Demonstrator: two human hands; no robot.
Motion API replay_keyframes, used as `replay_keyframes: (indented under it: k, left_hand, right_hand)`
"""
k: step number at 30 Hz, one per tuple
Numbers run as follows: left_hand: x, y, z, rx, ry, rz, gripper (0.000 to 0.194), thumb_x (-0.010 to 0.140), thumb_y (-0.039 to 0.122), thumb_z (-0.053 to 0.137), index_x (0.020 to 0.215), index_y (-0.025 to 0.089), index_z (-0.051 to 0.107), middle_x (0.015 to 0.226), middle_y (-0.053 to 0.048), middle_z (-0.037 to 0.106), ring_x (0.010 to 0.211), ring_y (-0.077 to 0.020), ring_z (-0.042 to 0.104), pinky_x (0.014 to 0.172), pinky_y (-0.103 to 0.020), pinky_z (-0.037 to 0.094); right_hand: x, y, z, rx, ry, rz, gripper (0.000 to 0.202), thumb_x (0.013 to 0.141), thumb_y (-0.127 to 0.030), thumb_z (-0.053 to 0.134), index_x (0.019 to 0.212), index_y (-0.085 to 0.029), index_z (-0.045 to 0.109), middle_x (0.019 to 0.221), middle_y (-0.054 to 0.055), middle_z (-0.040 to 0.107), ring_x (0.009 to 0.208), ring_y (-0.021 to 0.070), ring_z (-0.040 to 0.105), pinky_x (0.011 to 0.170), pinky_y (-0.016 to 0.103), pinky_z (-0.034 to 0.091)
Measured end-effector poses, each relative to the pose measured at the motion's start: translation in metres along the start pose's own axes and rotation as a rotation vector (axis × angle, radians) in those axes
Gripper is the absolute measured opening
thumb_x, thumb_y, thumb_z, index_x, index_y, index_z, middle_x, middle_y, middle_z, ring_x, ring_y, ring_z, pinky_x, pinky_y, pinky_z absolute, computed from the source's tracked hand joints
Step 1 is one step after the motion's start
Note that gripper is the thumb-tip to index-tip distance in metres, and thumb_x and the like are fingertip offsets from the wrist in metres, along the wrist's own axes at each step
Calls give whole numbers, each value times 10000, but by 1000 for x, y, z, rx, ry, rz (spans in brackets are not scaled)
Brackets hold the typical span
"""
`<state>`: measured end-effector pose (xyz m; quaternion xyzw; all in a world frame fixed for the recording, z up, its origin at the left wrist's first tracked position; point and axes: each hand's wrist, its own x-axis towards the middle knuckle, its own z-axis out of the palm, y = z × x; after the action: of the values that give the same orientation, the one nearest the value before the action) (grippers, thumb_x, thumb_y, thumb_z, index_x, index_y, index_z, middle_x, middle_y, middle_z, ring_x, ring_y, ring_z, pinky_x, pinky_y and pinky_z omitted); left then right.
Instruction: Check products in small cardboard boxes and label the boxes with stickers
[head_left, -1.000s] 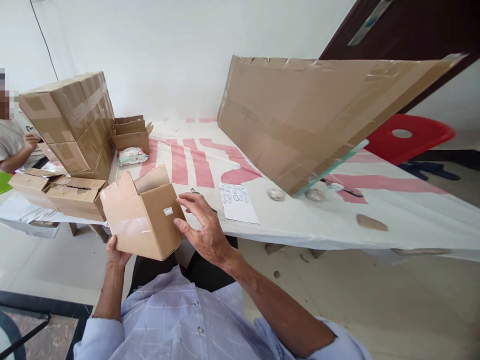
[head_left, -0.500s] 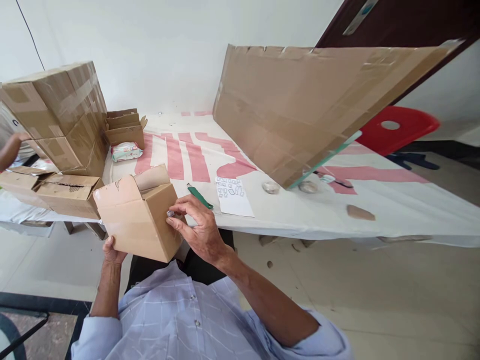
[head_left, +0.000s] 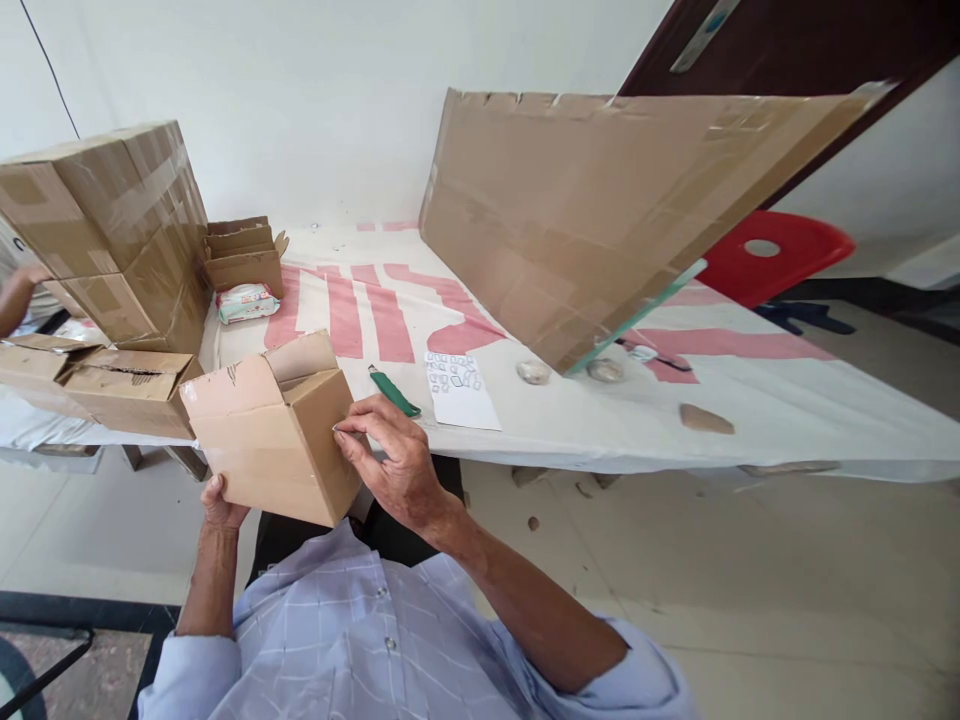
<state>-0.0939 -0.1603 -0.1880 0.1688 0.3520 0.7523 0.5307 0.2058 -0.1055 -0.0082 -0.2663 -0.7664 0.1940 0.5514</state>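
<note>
My left hand (head_left: 223,506) grips the lower left corner of a small cardboard box (head_left: 259,440) with its top flaps up. The box is tilted over my lap, in front of the table edge. At its right side, my right hand (head_left: 397,465) pinches a small pale piece between thumb and fingertips, close to the cardboard. Too little of the piece shows to tell its kind. Just beyond that hand a green-handled box cutter (head_left: 394,391) lies on the table, and beside it a white paper sheet (head_left: 466,405) with small outlined shapes drawn on it.
Taped cartons (head_left: 112,240) and low boxes (head_left: 127,392) stand at the left, near another person's arm (head_left: 16,300). A wipes pack (head_left: 247,303) lies by an open carton (head_left: 244,258). A large cardboard panel (head_left: 600,200) leans behind tape rolls (head_left: 533,372); a red chair (head_left: 799,250) is right.
The small piece in my right fingers has turned, so less of it shows. The view has shifted slightly; my left hand keeps its hold on the box.
</note>
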Motion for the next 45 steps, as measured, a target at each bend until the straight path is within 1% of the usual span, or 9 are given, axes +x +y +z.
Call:
replay_keyframes:
  k: [5,11,21,23,26,29,37,41,45]
  left_hand:
    - [0,-1,0,-13,0,8,770,517,474,980,1215,217,780,1123,-119,836,1166,-417,752,1083,-537,597]
    - [-1,0,6,-4,22,25,707,493,472,982,1133,227,805,1063,-83,847,951,-324,795,929,-448,660]
    - [-1,2,10,4,38,13,626,448,454,990,1004,232,807,1018,-64,847,910,-314,790,871,-442,669]
    - [-1,3,11,10,43,17,656,445,456,991,1030,225,805,1041,-75,845,923,-316,786,881,-439,662]
    - [-1,3,10,19,38,31,723,465,464,989,1117,220,792,1105,-100,836,1021,-351,774,987,-478,629]
    - [-1,3,9,25,38,42,751,481,477,981,1159,225,778,1112,-102,830,1124,-388,751,1063,-513,591]
    - [-2,6,14,50,35,24,789,467,495,987,1178,226,776,1159,-94,826,1095,-357,760,1000,-464,629]
    - [-1,8,14,56,53,27,842,448,505,993,1211,228,766,1091,-88,833,1148,-387,744,1021,-489,629]
    - [1,10,17,65,73,42,876,419,524,990,1207,216,760,1073,-105,829,1234,-436,707,1049,-524,619]
  right_hand:
    - [-2,-1,0,-30,1,28,174,1016,-194,607,878,-249,697,906,63,690,875,212,681,809,402,626]
    - [-5,2,-1,-7,1,18,121,1003,-184,631,904,-241,672,939,61,686,906,209,684,827,380,615]
    - [-7,6,-1,21,8,84,182,986,-159,600,826,-246,609,874,38,666,838,193,655,783,364,580]
    - [-6,5,-2,42,28,92,193,982,-157,595,810,-246,592,859,32,658,826,188,649,780,358,572]
    - [-5,3,-5,88,37,131,197,979,-175,590,796,-246,578,845,24,654,814,179,641,781,348,571]
    - [-5,3,-10,173,21,200,181,979,-213,591,800,-241,591,848,22,667,807,173,634,775,343,578]
    - [-12,16,-19,451,-18,400,227,980,-400,677,839,-223,690,922,48,737,871,182,677,803,332,600]
    - [-17,28,-23,586,-5,512,352,912,-563,760,830,-223,724,963,58,756,864,190,707,813,374,648]
    - [-26,46,-37,597,53,605,399,852,-600,813,840,-211,729,995,54,758,806,175,725,820,389,660]
